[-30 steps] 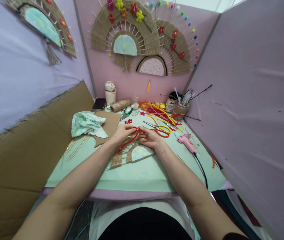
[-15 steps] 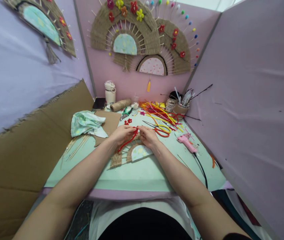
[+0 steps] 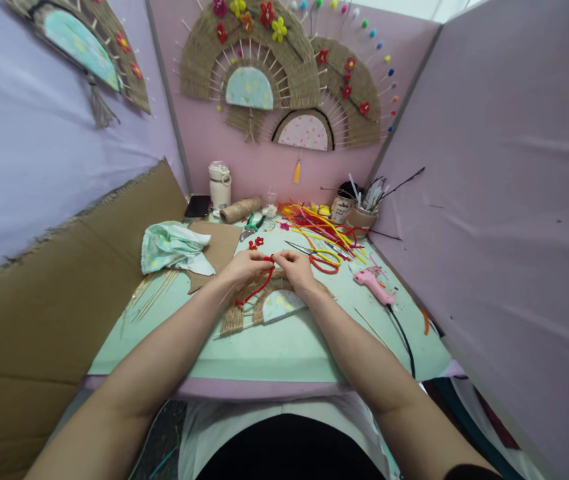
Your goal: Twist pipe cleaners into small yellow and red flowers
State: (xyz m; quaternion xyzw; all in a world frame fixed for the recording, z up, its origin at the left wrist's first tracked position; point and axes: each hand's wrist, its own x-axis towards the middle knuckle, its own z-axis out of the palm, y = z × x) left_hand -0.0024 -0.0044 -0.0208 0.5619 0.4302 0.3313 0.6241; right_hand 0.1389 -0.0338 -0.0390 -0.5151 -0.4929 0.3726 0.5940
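Between my two hands is a red pipe cleaner (image 3: 263, 287), its loose end hanging down in a curve. My left hand (image 3: 248, 268) pinches it near its upper, bent part. From the right, the fingertips of my right hand (image 3: 291, 268) close on the same part, almost touching the left ones. Beneath the hands lies a woven twine fan (image 3: 233, 321) with a pale half-round flowered cloth centre (image 3: 281, 305); the hands cover part of it. Small red flowers (image 3: 256, 243) rest just beyond my fingers.
Orange-handled scissors (image 3: 323, 260) and a heap of coloured pipe cleaners (image 3: 314, 223) lie right of centre. A pink glue gun (image 3: 374, 285) with its cord is at the right. Flowered cloth (image 3: 174, 245), cardboard (image 3: 221, 243), pliers (image 3: 252, 227), a twine roll (image 3: 241, 209) and a bottle (image 3: 220, 185) stand left.
The fingertips have shifted slightly left, and the pipe cleaner's hanging end now bows further to the right. Both hands keep their pinch.
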